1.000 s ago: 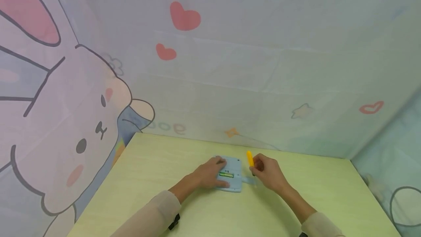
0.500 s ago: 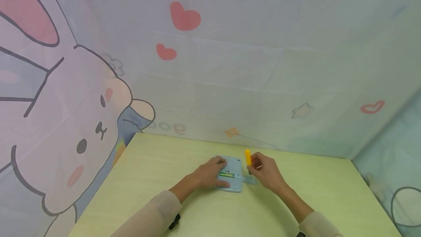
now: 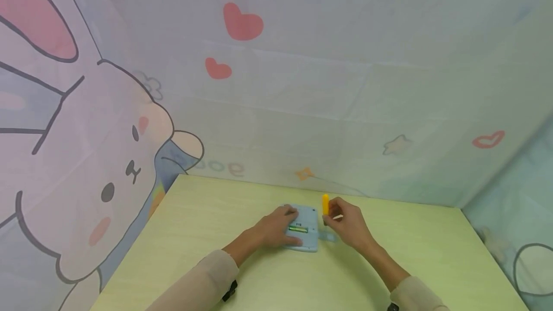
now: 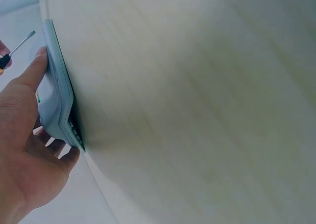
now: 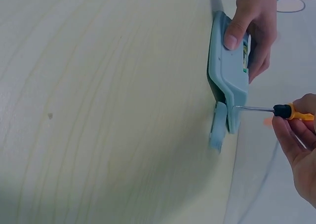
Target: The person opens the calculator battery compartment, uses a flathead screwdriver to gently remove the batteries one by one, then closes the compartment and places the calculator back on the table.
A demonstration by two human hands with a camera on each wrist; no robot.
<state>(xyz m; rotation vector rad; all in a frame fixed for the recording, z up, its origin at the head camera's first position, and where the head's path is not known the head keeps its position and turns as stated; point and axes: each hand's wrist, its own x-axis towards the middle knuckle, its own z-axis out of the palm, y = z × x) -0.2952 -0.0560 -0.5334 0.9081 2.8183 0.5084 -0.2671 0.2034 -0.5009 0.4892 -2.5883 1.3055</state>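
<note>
A light-blue calculator [image 3: 308, 217] lies face down on the table, its keys just showing underneath in the left wrist view. In its back sits a green battery [image 3: 298, 229]. My left hand [image 3: 276, 228] holds the calculator, thumb on the near part and fingers toward the far side. My right hand [image 3: 351, 224] pinches a screwdriver [image 3: 326, 204] with a yellow handle, black collar and metal shaft. The shaft points down, and in the right wrist view its tip overlaps the right end of the calculator [image 5: 229, 71]. A small light-blue cover piece [image 5: 217, 128] lies beside that end.
The pale yellow-green table [image 3: 207, 253] runs back to a cloth backdrop [image 3: 328, 85] printed with hearts and a rabbit. Another patterned cloth [image 3: 527, 196] hangs along the right side.
My right hand has brought the screwdriver slightly left, toward the calculator's right edge, and turned it more upright. The left hand and the calculator stay where they were.
</note>
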